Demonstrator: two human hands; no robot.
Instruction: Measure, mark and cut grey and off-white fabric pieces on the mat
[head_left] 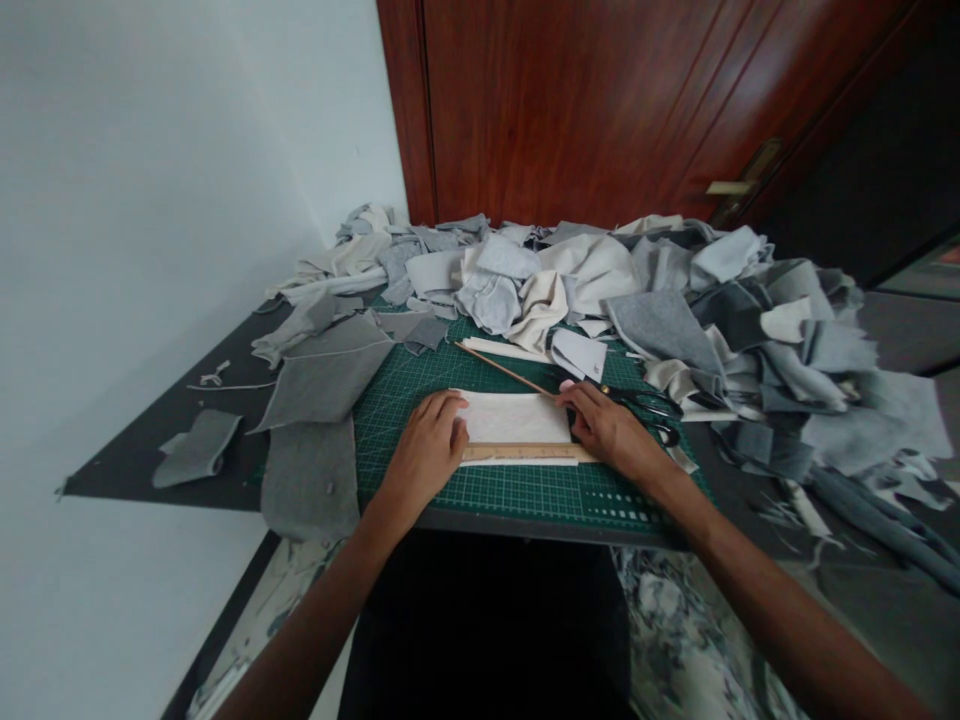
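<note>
A strip of white cloth (517, 417) lies flat on the green cutting mat (502, 495). Along its near side runs a wooden ruler (525, 451), with a thin white edge showing below it. My left hand (429, 445) rests on the left end of the cloth, fingers bent and lying on it, thumb apart. At the right end, my right hand (604, 425) is closed, its fingertips pressed together by the cloth edge; what they hold is hidden. A thin wooden stick (502, 368) slants down to those fingertips, near a small pinkish spot. Black-handled scissors (649, 402) lie just beyond my right hand.
Heaped grey and cream cloth scraps (592, 265) line the back and right of the dark table (127, 460). Grey pieces (311, 480) hang over the front edge at left. A labelled white piece (579, 353) lies behind the strip. Beyond stands a wooden door (570, 110).
</note>
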